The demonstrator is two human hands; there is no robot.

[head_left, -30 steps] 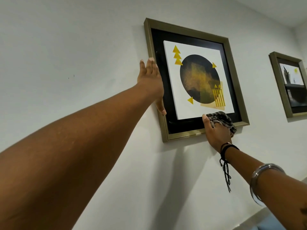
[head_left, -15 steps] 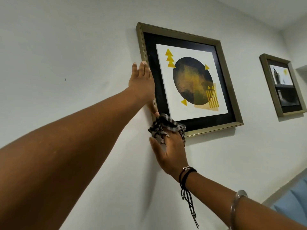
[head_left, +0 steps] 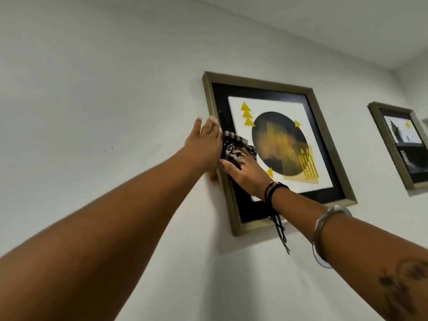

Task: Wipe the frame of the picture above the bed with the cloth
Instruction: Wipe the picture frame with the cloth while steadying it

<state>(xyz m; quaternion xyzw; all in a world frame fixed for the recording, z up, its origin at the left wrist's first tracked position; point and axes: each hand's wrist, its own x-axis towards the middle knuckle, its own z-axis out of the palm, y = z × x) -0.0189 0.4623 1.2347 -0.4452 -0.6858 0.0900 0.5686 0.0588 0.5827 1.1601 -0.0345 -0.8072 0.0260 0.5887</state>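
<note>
Left hand (head_left: 203, 144) flat and open against the wall (head_left: 104, 89), fingers stretched upward, palm edge along the left side of the frame (head_left: 331, 144), gripping nothing. Right hand (head_left: 245, 173) just beside it, touching or nearly touching, closed around a bunched checked cloth (head_left: 234, 149) and pressing it to the left part of the picture, about halfway up the frame's left side. Cloth dark and pale, frayed at the edge, spilling over the fingers and lying partly over the black mount and the white print (head_left: 273, 126). Whether the cloth reaches the gilt moulding itself or only the glass beside it: cannot tell, hidden by the left hand.

Dark cord bracelets (head_left: 274, 189) at the right wrist, loose ends hanging below the frame's lower edge; silver bangle (head_left: 324, 230) further down the forearm; dark tattoo (head_left: 403, 286) near the lower right corner of view.

Frame greenish-gold, hung on the wall, holding a dark circle with yellow triangles and stripes. Second, similar framed picture (head_left: 398, 144) well apart to the right, near the wall's corner. Ceiling (head_left: 324, 24) above.
</note>
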